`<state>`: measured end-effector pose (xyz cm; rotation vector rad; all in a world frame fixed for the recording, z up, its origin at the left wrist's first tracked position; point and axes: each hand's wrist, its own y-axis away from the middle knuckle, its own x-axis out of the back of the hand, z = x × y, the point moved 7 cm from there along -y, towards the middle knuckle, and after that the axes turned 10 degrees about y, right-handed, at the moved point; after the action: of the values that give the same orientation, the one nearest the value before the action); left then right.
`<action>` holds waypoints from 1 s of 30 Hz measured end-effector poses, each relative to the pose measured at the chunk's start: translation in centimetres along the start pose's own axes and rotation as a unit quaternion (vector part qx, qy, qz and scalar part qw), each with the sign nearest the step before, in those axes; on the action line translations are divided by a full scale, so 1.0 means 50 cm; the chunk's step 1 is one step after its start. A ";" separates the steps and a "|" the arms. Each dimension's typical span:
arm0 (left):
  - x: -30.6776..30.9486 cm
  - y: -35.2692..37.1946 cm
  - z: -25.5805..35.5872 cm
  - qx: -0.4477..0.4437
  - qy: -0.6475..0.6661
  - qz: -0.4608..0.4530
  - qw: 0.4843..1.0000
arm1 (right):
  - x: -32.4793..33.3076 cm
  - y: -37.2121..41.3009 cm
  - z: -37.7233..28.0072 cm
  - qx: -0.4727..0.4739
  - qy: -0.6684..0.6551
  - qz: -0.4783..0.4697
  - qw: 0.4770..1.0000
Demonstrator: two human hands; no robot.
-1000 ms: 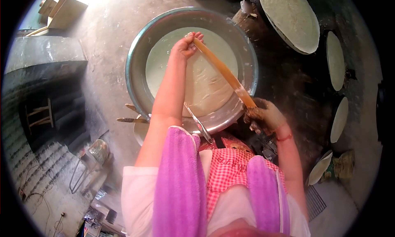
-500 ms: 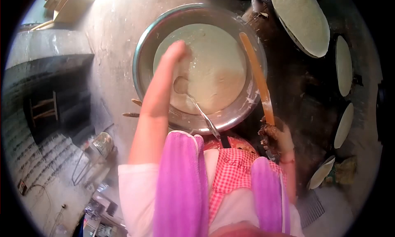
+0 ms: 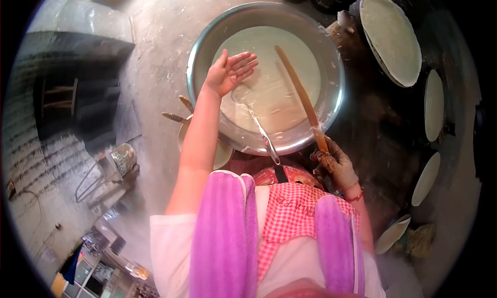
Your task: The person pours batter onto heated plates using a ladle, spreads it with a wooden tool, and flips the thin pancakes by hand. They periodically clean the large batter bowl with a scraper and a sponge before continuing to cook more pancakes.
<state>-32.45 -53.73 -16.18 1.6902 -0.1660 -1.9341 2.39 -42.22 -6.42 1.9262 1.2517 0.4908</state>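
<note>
A wide metal basin (image 3: pixel 334 85) holds pale, runny batter (image 3: pixel 269 36). Over the left part of the batter is my left hand (image 3: pixel 230 74), fingers stretched out and nothing in it. My right hand (image 3: pixel 339 166) is wrapped round the lower end of a long, flat wooden stick (image 3: pixel 299 85), which slants up across the basin's right side. Dark brown crust or cloth covers the fingers of that hand. Between my hands a metal ladle (image 3: pixel 265 141) leans on the near rim, its bowl sunk in the batter.
On the right stand a large round plate with a pale sheet (image 3: pixel 391 39) and several more pale rounds (image 3: pixel 434 105). A bowl (image 3: pixel 222 157) with wooden-handled tools (image 3: pixel 175 117) sits beside the basin, partly behind my left forearm. A metal can (image 3: pixel 123 161) stands farther left.
My left hand has lifted and its fingers have spread. The wooden stick has swung left over the batter, with my right hand moving up closer to the rim. The view has shifted slightly.
</note>
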 end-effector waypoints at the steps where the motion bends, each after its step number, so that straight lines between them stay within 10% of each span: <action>1: 0.015 0.039 0.003 -0.047 -0.062 0.028 0.997 | -0.006 -0.002 0.008 0.001 0.008 -0.006 1.000; 7: 0.286 0.386 -0.082 -0.193 -0.036 0.186 0.963 | -0.067 -0.011 -0.021 0.009 0.140 -0.137 0.981; 13: 0.679 0.562 -0.276 -0.289 0.169 0.498 0.800 | -0.336 -0.092 0.005 0.129 0.580 -0.314 0.741; 17: 0.816 0.498 -0.286 -0.257 -0.070 0.657 0.706 | -0.509 -0.182 0.099 -0.048 0.416 -0.296 0.858; 20: 0.800 0.470 -0.284 -0.212 0.091 0.655 0.719 | -0.586 -0.259 0.224 -0.245 0.245 -0.246 0.905; 24: 0.881 0.449 -0.300 -0.163 -0.031 0.672 0.722 | -0.636 -0.327 0.309 -0.220 0.163 -0.201 0.941; 26: 0.987 0.424 -0.349 -0.243 0.137 0.592 0.756 | -0.645 -0.379 0.356 -0.266 0.158 -0.203 0.929; 28: 0.927 0.422 -0.338 -0.315 0.234 0.619 0.680 | -0.627 -0.450 0.412 -0.187 0.273 -0.202 0.922; 30: 0.839 0.451 -0.301 -0.254 0.190 0.619 0.718 | -0.657 -0.410 0.334 -0.199 0.326 -0.199 0.903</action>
<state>-12.92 -88.81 -45.86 1.0232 -0.4213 -0.5120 -13.13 -73.63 -29.88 1.1393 1.7430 1.1289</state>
